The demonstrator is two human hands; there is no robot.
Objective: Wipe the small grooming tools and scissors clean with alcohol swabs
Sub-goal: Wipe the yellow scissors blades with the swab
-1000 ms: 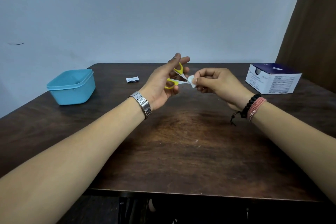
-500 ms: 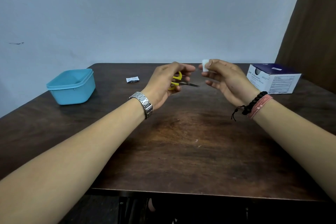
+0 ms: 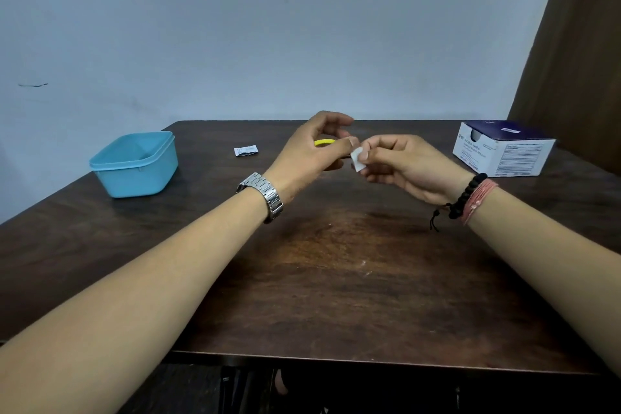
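Above the tabletop (image 3: 336, 279), the left hand (image 3: 309, 151) curls its grip around the yellow scissors (image 3: 324, 142); the right hand (image 3: 403, 165) pinches a white swab (image 3: 357, 158), touching the left thumb.

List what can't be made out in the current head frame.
- Scissors: only a yellow handle loop shows; the left hand covers the blades.
- Swab: pinched by the right hand; contact with the blades is hidden.
- Blue tub: part of its floor is behind the near wall.
- Swab box: small print unreadable.
- Wrapper: too small to read.
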